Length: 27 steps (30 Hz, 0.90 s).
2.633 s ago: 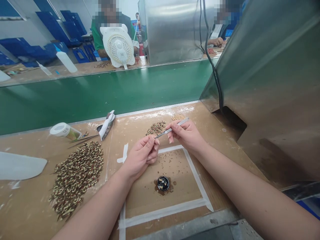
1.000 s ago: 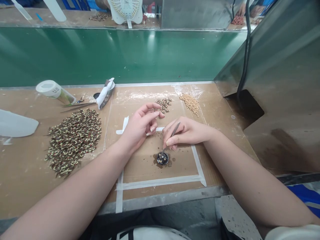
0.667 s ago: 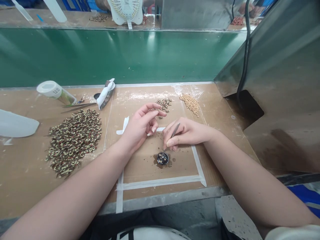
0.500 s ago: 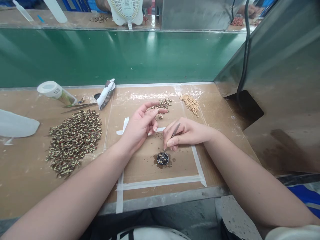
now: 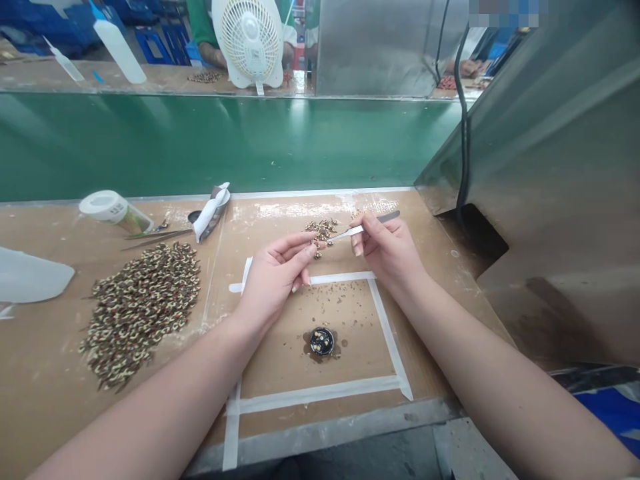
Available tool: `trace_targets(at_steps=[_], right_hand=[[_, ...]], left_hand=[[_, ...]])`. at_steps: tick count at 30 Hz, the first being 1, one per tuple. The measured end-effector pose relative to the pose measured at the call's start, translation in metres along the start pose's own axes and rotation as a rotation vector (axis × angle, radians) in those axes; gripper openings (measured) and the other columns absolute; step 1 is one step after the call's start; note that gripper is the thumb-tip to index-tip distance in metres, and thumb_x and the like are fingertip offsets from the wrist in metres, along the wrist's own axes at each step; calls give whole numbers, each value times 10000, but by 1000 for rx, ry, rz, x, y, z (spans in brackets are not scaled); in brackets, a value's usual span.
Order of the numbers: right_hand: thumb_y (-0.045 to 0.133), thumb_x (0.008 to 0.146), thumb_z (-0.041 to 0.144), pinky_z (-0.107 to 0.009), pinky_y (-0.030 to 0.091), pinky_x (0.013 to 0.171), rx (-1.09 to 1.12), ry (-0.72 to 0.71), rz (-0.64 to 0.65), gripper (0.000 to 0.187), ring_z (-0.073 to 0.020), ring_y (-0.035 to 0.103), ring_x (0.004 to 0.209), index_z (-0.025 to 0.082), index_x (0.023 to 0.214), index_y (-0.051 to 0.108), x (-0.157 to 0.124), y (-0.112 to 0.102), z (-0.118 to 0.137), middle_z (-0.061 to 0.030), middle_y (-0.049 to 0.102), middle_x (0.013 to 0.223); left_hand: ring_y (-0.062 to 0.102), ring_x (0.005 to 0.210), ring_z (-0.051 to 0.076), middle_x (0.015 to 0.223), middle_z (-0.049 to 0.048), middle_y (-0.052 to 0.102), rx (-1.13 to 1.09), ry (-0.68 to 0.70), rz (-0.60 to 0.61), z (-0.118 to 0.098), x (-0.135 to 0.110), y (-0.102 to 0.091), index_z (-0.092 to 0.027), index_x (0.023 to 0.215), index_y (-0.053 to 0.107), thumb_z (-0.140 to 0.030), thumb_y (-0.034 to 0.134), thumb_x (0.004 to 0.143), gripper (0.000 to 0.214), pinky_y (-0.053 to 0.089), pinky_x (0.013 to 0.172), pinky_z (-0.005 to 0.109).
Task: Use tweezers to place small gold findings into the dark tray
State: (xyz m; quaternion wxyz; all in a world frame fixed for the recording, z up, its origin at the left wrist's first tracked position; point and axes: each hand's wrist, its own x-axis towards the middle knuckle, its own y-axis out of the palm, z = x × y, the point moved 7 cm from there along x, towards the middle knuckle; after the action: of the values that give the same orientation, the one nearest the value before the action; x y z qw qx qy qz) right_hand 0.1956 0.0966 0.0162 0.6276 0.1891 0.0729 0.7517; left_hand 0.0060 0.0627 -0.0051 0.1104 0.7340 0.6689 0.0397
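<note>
My left hand [image 5: 274,275] pinches a tiny gold-and-dark piece [image 5: 316,245] between thumb and forefinger; its exact kind is too small to make out. In my right hand [image 5: 387,247] are slim metal tweezers [image 5: 357,229], held like a pen, their tips close to the left fingertips. Whether the tweezers carry a bead cannot be seen. Below both hands sits a small round dish [image 5: 321,341] with dark liquid and several pale beads. Just beyond the left fingertips lies a small heap of similar pieces [image 5: 323,229]. Pale beads [image 5: 385,207] lie partly behind my right hand.
At left spreads a large pile of small patterned pieces [image 5: 145,307]. Near it are a white-lidded jar [image 5: 115,210], dark scissors [image 5: 160,236] and a crumpled packet [image 5: 209,217]. A metal housing [image 5: 550,200] with a cable stands at right. Beyond the green belt [image 5: 225,147] stands a fan [image 5: 253,40]; people's hands show there.
My right hand has lifted the tweezers out of the dish and brought them up beside the left fingertips. The left hand keeps its pinch. The camera view has tilted up slightly.
</note>
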Motion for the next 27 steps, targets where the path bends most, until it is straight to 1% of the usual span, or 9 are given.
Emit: trace_targets(at_steps=[2, 6, 10, 16, 20, 27], right_hand=[[860, 836, 560, -224, 504, 495, -42, 14, -51, 367, -97, 599, 504, 201, 797, 791, 0, -3, -2, 15, 662, 615], [852, 842, 556, -232, 521, 509, -78, 33, -64, 370, -101, 617, 525, 192, 809, 791, 0, -3, -6, 5, 678, 640], [859, 854, 520, -208, 519, 509, -55, 27, -51, 341, -90, 638, 523, 186, 814, 803, 0, -1, -6, 1, 700, 643], [858, 843, 544, -223, 524, 506, -77, 32, -66, 363, -96, 628, 521, 187, 807, 803, 0, -2, -6, -3, 698, 645], [845, 844, 561, -235, 520, 500, -103, 35, -68, 377, -101, 622, 518, 188, 812, 797, -1, -3, -6, -3, 693, 644], [829, 864, 575, -261, 545, 515, -166, -13, -76, 382, -120, 632, 532, 196, 816, 806, -3, -2, -2, -10, 693, 650]], left_hand=[[575, 468, 63, 881, 46, 808, 22, -13, -3, -1, -1, 0, -231, 1175, 806, -313, 870, 857, 335, 369, 388, 174], [614, 462, 65, 1074, 92, 833, 46, -25, 3, -2, -1, 2, -231, 1228, 768, -334, 864, 862, 392, 381, 375, 181], [626, 461, 75, 1008, 83, 841, 67, -26, -1, -2, -2, 2, -226, 1244, 756, -351, 861, 870, 408, 392, 376, 177], [627, 454, 58, 1143, 110, 830, 40, -31, 14, -2, -3, 3, -218, 1249, 741, -355, 872, 864, 429, 403, 381, 167], [625, 455, 58, 1143, 108, 832, 36, -32, 22, -1, -2, 2, -221, 1253, 735, -362, 873, 866, 434, 406, 385, 166], [593, 434, 52, 1089, 91, 842, 35, -17, 13, -1, -1, 1, -225, 1223, 732, -357, 869, 871, 400, 396, 388, 170]])
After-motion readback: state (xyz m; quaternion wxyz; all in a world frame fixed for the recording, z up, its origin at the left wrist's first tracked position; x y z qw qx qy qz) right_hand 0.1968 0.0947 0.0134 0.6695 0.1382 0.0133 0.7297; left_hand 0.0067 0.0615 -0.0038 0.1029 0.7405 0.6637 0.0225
